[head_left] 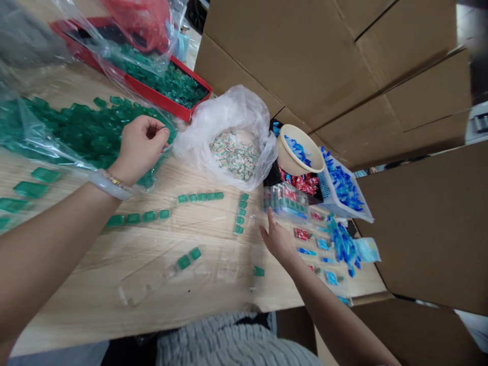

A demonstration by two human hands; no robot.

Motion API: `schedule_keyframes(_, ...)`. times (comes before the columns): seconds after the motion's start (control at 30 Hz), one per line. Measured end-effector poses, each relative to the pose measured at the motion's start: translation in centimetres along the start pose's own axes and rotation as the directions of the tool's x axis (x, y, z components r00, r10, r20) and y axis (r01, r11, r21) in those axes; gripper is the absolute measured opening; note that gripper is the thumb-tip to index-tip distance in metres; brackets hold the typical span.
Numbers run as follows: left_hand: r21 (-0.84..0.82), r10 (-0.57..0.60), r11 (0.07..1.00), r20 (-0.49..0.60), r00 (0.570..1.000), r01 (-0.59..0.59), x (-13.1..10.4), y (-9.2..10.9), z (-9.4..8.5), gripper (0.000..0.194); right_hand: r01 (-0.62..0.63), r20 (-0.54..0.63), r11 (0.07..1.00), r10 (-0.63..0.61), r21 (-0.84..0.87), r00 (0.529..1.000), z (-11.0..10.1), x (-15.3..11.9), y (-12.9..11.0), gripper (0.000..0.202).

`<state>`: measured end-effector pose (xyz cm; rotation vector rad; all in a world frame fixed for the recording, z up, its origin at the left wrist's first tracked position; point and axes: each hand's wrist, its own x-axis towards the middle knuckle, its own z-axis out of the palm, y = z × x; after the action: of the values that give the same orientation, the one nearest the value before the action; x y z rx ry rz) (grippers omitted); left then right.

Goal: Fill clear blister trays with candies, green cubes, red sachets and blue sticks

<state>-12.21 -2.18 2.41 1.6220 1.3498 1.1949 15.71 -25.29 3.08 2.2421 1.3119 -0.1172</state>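
Observation:
My left hand (143, 145), with a bangle at its wrist, is over the right end of a large heap of green translucent pieces (87, 127) in clear plastic. Its fingers are curled together; whether anything is pinched in them is hidden. My right hand (280, 239) has its index finger and thumb apart, holding nothing I can see. Its fingertip is close to a stack of clear trays (285, 198) with small green and red items inside. Between my hands, a row of green pieces (200, 196) and a short column of green pieces (241, 213) sit in clear trays.
A white plastic bag (232, 109) holds many small flat pieces. Behind it stands a red box (145, 89) of green bits. To the right are a cream bowl (299, 165), a white basket (354, 211) of blue wrapped items and loose blue items (343, 244). Cardboard (305, 61) walls the table.

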Motion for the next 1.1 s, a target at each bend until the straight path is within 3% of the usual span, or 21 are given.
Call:
schedule_keyframes(0.17, 0.087, -0.067, 0.994, 0.020, 0.998, 0.065, -0.1, 0.0, -0.2, 0.020, -0.001, -0.006, 1.000, 0.001, 0.002, 1.000, -0.1, 0.1, 0.3, 0.063)
schedule_keyframes(0.47, 0.053, -0.059, 0.997, 0.004, 0.998, 0.059, -0.1, -0.3, -0.1, 0.018, 0.005, -0.004, 1.000, -0.005, 0.023, 1.000, -0.4, 0.0, 0.7, 0.063)
schedule_keyframes(0.87, 0.037, -0.040, 0.998, -0.009, 0.999, 0.040, -0.4, 0.7, -0.2, 0.020, 0.007, -0.003, 0.996, -0.007, 0.088, 1.000, 0.2, 0.0, 0.8, 0.063)
schedule_keyframes(1.0, -0.023, -0.031, 0.999, 0.012, 0.999, 0.031, -0.9, 2.2, -0.1, 0.018, 0.082, -0.156, 0.977, -0.051, 0.198, 0.986, -0.1, -1.2, 1.5, 0.048)
schedule_keyframes(1.07, -0.082, -0.036, 0.996, 0.079, 0.996, 0.042, -1.9, 3.6, 0.4, 0.011, 0.100, -0.326, 0.950, 0.003, 0.297, 0.945, -1.1, -1.6, 3.0, 0.044)
schedule_keyframes(1.1, -0.110, -0.048, 0.992, 0.142, 0.989, 0.064, -2.7, 4.4, 1.0, 0.008, 0.076, -0.421, 0.934, 0.084, 0.349, 0.903, -1.7, -1.5, 4.3, 0.046)
